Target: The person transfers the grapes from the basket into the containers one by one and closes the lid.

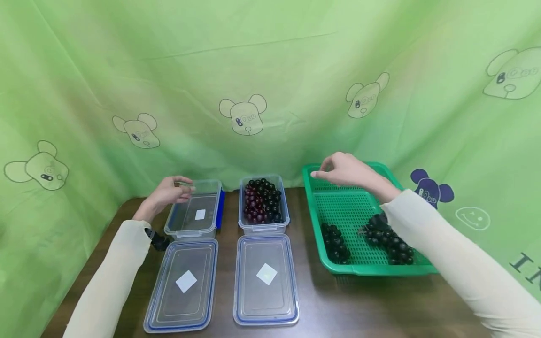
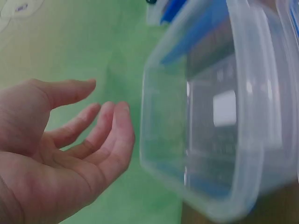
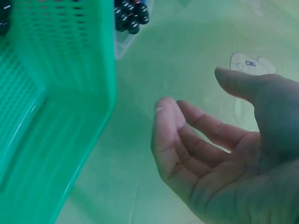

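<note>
My left hand [image 1: 168, 193] hovers over the left edge of a clear plastic container [image 1: 207, 231], its fingers loosely bent and holding nothing. In the left wrist view, a gap separates these fingers from the container wall [image 2: 152, 116]. Above the back part of a green plastic basket [image 1: 313, 220] is my right hand [image 1: 343, 170], also holding nothing, with thumb and fingers apart. Inside the basket lie bunches of dark grapes [image 1: 335, 244], and more dark grapes [image 1: 386, 239] partly behind the right sleeve. A second clear container [image 1: 264, 227] holds red and black grapes [image 1: 262, 201].
Two clear lids with blue seals, the left lid [image 1: 198, 291] and the right lid [image 1: 266, 300], lie flat before the containers on the brown table [image 1: 325, 310]. A green curtain [image 1: 296, 61] hangs close behind everything. The left container has a blue side latch [image 1: 220, 209].
</note>
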